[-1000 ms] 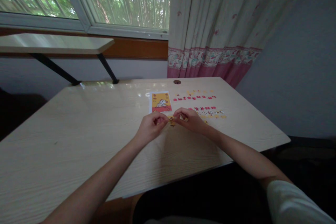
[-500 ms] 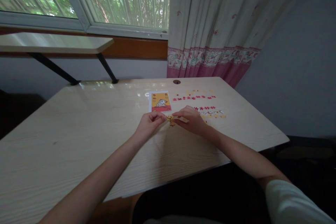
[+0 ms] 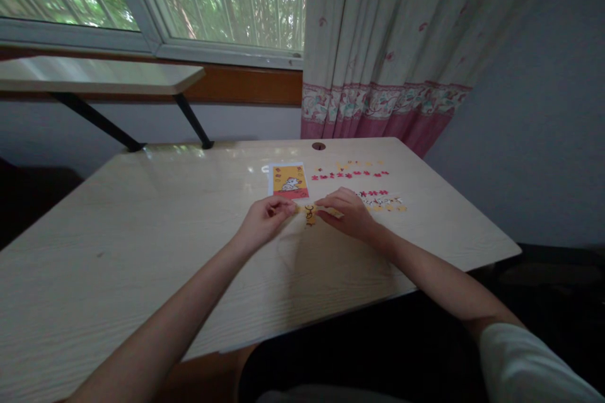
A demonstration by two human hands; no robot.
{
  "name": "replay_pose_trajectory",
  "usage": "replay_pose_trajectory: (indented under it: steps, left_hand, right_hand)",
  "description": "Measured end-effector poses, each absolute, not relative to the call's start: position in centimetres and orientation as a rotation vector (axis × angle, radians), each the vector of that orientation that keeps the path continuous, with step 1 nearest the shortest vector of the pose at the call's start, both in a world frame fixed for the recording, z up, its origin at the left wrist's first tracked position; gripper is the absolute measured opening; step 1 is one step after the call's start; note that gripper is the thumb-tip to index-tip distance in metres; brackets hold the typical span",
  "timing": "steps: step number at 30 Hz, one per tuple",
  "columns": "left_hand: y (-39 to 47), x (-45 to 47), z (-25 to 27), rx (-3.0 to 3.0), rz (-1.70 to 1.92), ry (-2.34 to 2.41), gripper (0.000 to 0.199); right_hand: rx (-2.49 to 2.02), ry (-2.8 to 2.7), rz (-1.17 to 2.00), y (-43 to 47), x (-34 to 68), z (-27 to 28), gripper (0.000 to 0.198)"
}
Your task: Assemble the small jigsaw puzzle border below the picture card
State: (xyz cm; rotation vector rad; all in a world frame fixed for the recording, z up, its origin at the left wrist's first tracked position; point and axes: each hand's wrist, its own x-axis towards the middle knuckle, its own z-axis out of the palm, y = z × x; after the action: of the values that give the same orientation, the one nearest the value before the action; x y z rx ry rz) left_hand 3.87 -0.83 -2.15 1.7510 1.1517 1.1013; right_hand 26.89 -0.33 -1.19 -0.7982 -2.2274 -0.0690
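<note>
Several yellow jigsaw pieces (image 3: 310, 214) with dark markings sit together on the table between my hands. My left hand (image 3: 265, 219) is to their left, with thumb and forefinger pinched at a small yellow piece (image 3: 298, 208). From the right, my right hand (image 3: 348, 213) reaches in, its thumb and forefinger closed at the right edge of the yellow pieces. More yellow shows under its palm, partly hidden. Just beyond my left hand lies a picture card (image 3: 289, 181) of a white animal on yellow and red.
Rows of loose red pieces (image 3: 350, 175) and scattered yellow pieces (image 3: 359, 164) lie toward the table's back right. Nearer are white pieces (image 3: 385, 200) and another yellow row (image 3: 390, 208). A raised shelf (image 3: 104, 79) stands at the back left of the table (image 3: 142, 233).
My left hand has drawn back slightly to the left, and my right hand has shifted a little right. More of the yellow pieces shows between them.
</note>
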Motion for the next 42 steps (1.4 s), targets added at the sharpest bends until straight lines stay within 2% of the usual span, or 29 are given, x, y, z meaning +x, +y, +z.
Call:
replay_pose_trajectory:
  steps: [3, 10, 17, 42]
  left_hand:
    - [0.3, 1.5, -2.1, 2.122, 1.044, 1.302, 0.02]
    - [2.0, -2.1, -2.6, 2.617, 0.706, 1.186, 0.023]
    - [2.0, -2.2, -2.8, 2.648, 0.652, 1.178, 0.023]
    - [1.8, -2.0, -2.4, 2.662, 0.612, 1.192, 0.025]
  right_hand:
    - [-0.81, -2.202, -0.055, -0.3, 27.3, -1.1, 0.022]
    - [-0.865, -2.214, 0.058, -0.5, 27.8, -1.2, 0.02]
    - [-0.886, -2.39, 0.246, -0.8, 27.6, -2.9, 0.017]
    - [-0.972, -2.451, 0.22, -1.2, 27.2, -2.9, 0.014]
